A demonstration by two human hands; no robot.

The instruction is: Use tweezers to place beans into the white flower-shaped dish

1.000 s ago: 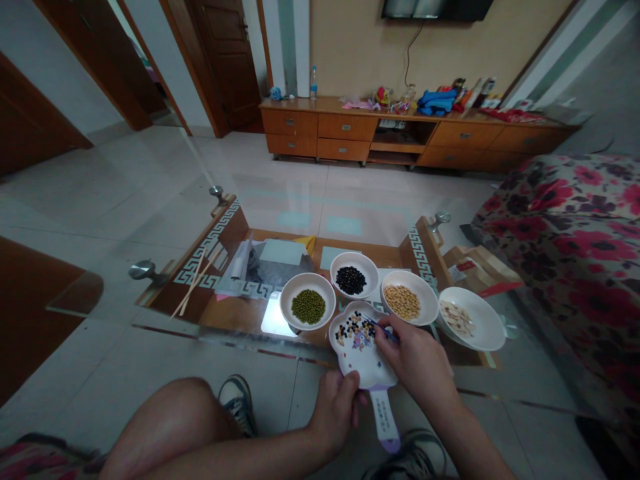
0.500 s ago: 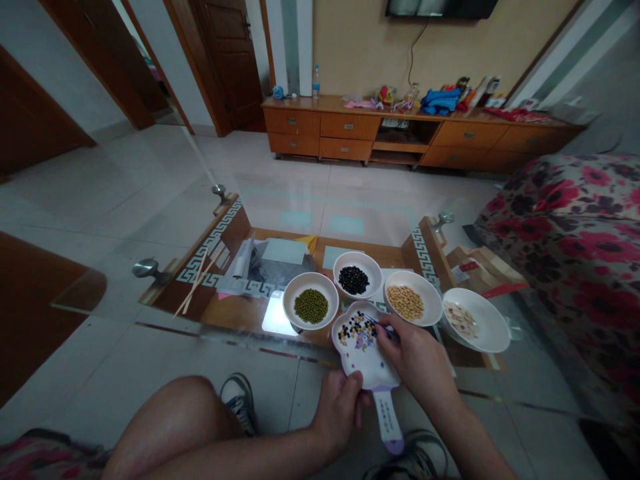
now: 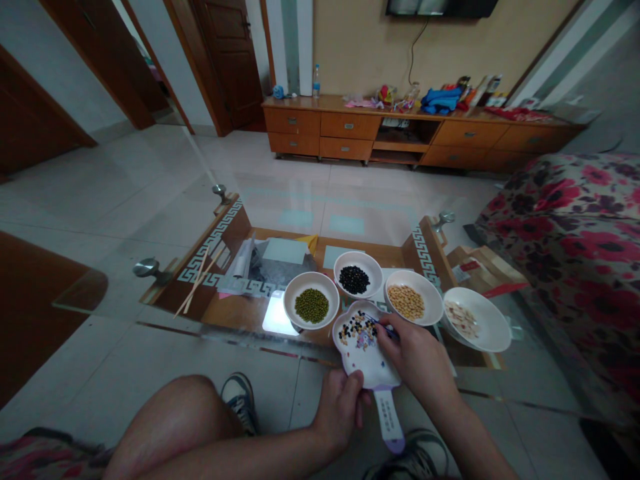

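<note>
My left hand (image 3: pixel 341 405) grips the near edge of a white heart-shaped dish (image 3: pixel 364 360) with a purple-tipped handle, which holds a pile of mixed beans (image 3: pixel 358 331). My right hand (image 3: pixel 415 357) holds thin blue tweezers (image 3: pixel 376 322) whose tips rest in the mixed beans. Behind the dish stand white bowls of green beans (image 3: pixel 311 305), black beans (image 3: pixel 354 279) and yellow soybeans (image 3: pixel 407 301). A white plate (image 3: pixel 483 320) with pale beans sits at the right.
All stand on a glass-topped coffee table (image 3: pixel 165 293) with a wooden shelf below; chopsticks (image 3: pixel 196 287) lie at its left. A floral sofa (image 3: pixel 580 233) is at the right, a low wooden cabinet (image 3: pixel 415 137) along the far wall. My bare knee (image 3: pixel 175 420) is at lower left.
The view has shifted slightly. My hands, the dish and the tweezers stay almost in place, the tweezer tips still in the mixed beans.
</note>
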